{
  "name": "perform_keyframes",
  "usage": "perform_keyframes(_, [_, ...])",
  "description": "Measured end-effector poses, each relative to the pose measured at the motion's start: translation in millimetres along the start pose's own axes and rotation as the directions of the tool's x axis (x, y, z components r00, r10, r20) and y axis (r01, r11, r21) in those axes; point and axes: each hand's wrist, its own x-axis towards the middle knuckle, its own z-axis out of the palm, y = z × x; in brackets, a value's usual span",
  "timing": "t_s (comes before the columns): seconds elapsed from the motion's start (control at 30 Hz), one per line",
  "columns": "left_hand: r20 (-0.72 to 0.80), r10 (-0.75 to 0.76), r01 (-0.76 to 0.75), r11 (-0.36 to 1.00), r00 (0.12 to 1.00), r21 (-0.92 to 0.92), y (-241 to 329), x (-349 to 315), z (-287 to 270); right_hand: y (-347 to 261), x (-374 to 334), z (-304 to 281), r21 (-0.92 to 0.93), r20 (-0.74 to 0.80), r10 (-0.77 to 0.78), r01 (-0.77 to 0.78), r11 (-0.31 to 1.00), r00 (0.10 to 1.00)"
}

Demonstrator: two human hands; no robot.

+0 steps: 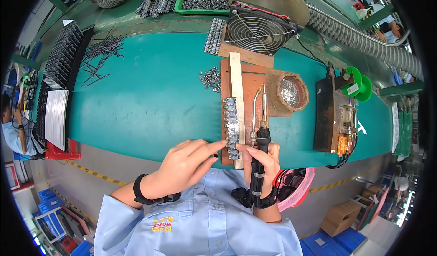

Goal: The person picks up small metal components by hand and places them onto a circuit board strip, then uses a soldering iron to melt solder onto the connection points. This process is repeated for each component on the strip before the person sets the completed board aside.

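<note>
A row of small metal-and-black components (231, 119) lies along a pale bar (236, 74) on a reddish-brown board (255, 81). My left hand (184, 162) reaches in from the left, index finger stretched to the lower part of the row, thumb apart; nothing shows in its grip. My right hand (266, 162) holds a soldering iron (263, 140) with a black handle, its tip pointing away from me. A thin bent metal tube (254, 126) runs alongside the iron. The right thumb and a fingertip meet the bar close to the row's near end, partly hiding it.
Loose small parts (210, 79) lie left of the board. Right of it are a round dish (291, 92) and a soldering unit (328, 112) with a green spool (359, 85). A fan (257, 28) stands behind; black strips (102, 51) and a rack (63, 60) sit left.
</note>
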Motion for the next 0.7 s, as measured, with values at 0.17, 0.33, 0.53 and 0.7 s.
perform_keyframes(0.17, [0.038,-0.170,0.171,0.904,0.985,-0.391,-7.6,-5.9,1.4,2.2,-0.6,-10.7,0.002,0.164,0.039,-0.040,0.999,0.986])
perform_keyframes(0.33, [0.163,-0.277,0.305,0.617,0.947,-0.725,-9.8,-7.2,6.0,3.8,-10.8,-15.4,0.333,0.145,0.266,-0.300,0.894,0.953])
perform_keyframes(0.53, [0.253,-0.302,0.365,0.411,0.919,-0.835,-9.4,-6.3,4.6,4.3,-12.1,-13.0,0.399,0.059,0.307,-0.305,0.865,0.950])
perform_keyframes(0.7, [0.259,-0.356,0.391,0.374,0.898,-0.841,-12.0,-10.3,7.7,4.9,-12.0,-12.7,0.447,0.058,0.348,-0.336,0.829,0.936])
